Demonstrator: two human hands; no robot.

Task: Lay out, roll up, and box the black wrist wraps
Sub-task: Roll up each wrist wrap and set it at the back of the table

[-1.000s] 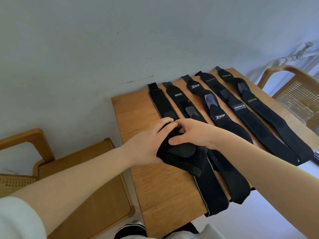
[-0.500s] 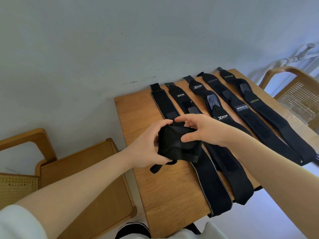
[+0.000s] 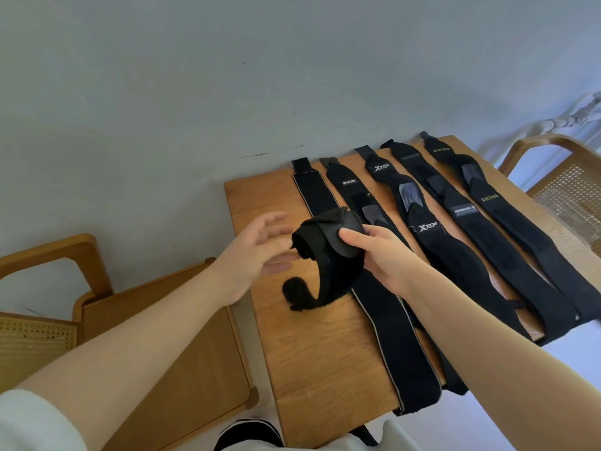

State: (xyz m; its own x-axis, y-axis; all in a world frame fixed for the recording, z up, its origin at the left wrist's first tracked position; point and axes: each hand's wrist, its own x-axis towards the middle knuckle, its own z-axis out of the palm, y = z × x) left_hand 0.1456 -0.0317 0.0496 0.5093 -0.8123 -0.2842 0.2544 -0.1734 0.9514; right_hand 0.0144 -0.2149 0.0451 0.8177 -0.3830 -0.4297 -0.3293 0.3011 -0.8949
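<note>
Several black wrist wraps (image 3: 432, 245) lie flat side by side on a small wooden table (image 3: 312, 349), running from the wall toward me. My right hand (image 3: 380, 252) holds a bunched black wrap (image 3: 328, 242) above the table's left part, its loose tail (image 3: 297, 294) curling down to the wood. My left hand (image 3: 257, 252) hovers just left of that bundle with fingers spread, holding nothing; whether its fingertips touch the bundle I cannot tell.
A wooden chair (image 3: 156, 336) with a cane panel stands close to the table's left side. Another cane-backed chair (image 3: 566, 183) stands at the right. A grey wall (image 3: 227, 92) runs behind the table. My knees show at the bottom edge.
The bundled wrap has been lifted off the table. My left hand let go of it and opened, while the wrap's tail dropped loose below my right hand.
</note>
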